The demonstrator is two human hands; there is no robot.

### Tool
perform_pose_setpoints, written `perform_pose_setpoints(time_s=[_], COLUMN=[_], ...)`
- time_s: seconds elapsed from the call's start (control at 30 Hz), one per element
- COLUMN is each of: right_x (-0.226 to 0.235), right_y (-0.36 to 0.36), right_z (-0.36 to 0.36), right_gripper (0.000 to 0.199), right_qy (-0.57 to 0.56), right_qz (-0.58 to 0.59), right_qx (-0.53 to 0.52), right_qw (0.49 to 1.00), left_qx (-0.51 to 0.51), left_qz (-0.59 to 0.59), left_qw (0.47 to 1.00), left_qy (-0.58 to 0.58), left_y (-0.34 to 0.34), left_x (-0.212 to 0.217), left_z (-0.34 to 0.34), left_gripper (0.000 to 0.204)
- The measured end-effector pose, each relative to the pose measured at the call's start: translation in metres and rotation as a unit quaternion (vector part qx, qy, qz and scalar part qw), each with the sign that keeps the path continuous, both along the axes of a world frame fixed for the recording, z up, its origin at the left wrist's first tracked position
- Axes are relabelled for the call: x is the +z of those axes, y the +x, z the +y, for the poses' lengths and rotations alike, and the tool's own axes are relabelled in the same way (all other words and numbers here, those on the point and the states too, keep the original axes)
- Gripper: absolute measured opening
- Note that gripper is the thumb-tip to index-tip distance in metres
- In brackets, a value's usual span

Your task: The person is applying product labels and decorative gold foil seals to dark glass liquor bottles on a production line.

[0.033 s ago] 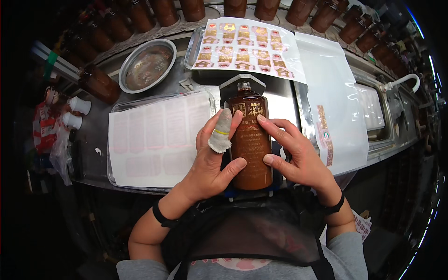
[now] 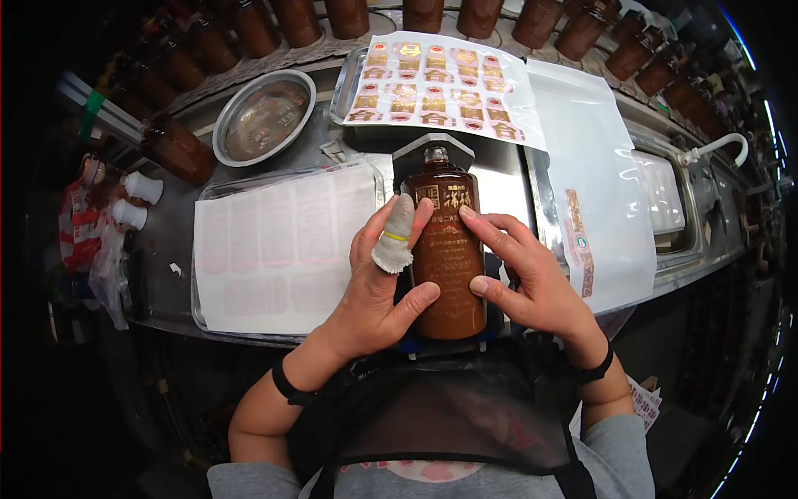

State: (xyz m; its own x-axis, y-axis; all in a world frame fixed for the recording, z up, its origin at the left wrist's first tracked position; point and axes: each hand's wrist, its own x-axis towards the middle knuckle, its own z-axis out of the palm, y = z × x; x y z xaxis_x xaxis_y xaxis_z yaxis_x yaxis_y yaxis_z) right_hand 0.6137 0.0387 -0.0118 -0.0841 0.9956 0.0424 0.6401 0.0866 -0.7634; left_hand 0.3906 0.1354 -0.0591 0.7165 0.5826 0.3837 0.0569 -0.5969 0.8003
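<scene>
A brown glass bottle (image 2: 449,258) with gold lettering lies tilted on a stand in front of me, its uncapped neck pointing away. My left hand (image 2: 378,279) grips its left side, the thumb pressing low on the glass and the fingers near the shoulder. A grey cloth finger cover with a yellow band wraps one of those fingers. From the right, my right hand (image 2: 528,270) holds the bottle with thumb and fingertips, the index finger at the gold lettering. The metal rest (image 2: 432,141) shows behind the neck; the bottle and my hands hide most of the stand.
A sheet of gold-and-red labels (image 2: 432,83) lies beyond the bottle. To the left are a white backing sheet (image 2: 274,258) on a tray and a round metal basin (image 2: 218,133). At right are a white plastic sheet (image 2: 598,216) and a sink tap (image 2: 723,141). Brown bottles (image 2: 345,17) line the back.
</scene>
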Motion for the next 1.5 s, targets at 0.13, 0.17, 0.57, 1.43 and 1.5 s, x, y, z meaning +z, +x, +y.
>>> perform_pose_setpoints(time_s=[0.13, 0.17, 0.57, 1.43, 1.5], right_x=[0.005, 0.006, 0.009, -0.002, -0.029], right_y=[-0.003, -0.003, -0.01, -0.015, 0.013], right_z=[0.003, 0.004, 0.006, -0.005, 0.001], right_gripper=[0.069, 0.069, 0.073, 0.066, 0.045], right_qy=[0.008, 0.01, 0.006, -0.096, -0.041], right_qz=[0.02, 0.019, 0.005, 0.14, 0.282], right_qx=[0.0, 0.002, -0.003, -0.204, -0.314], right_qw=[1.0, 1.0, 1.0, 0.964, 0.906], left_qx=[0.004, 0.006, 0.0, 0.0, 0.008], left_qz=[0.001, -0.018, 0.007, 0.0, 0.002], left_qw=[1.0, 1.0, 1.0, 1.0, 1.0], left_qy=[0.012, -0.001, 0.018, 0.029, -0.024], left_y=[-0.005, -0.006, -0.009, -0.025, -0.03], left_x=[0.001, 0.0, 0.004, -0.002, 0.0], left_z=[0.003, 0.003, 0.003, 0.001, -0.003], left_gripper=[0.077, 0.077, 0.08, 0.086, 0.096])
